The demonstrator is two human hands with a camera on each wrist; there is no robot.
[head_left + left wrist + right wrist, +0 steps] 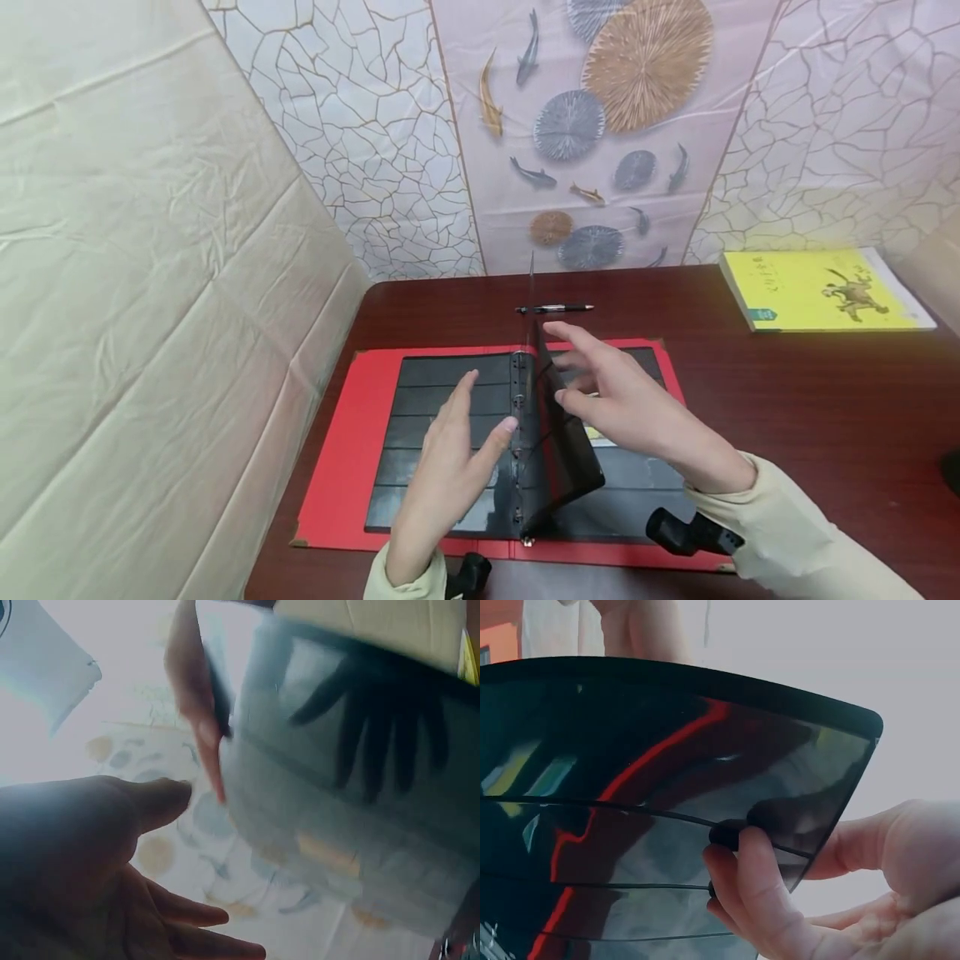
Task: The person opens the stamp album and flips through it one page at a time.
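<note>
Pinching the black page [558, 433], right hand [630, 408]; left hand [450, 467] hovers released.

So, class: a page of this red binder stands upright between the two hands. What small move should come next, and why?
Probably lay the dark page over to the left. It stands nearly upright at the rings, the right hand has its fingertips on the page's edge, and the left hand waits open above the left side of the red binder, apparently ready to receive it.
</note>
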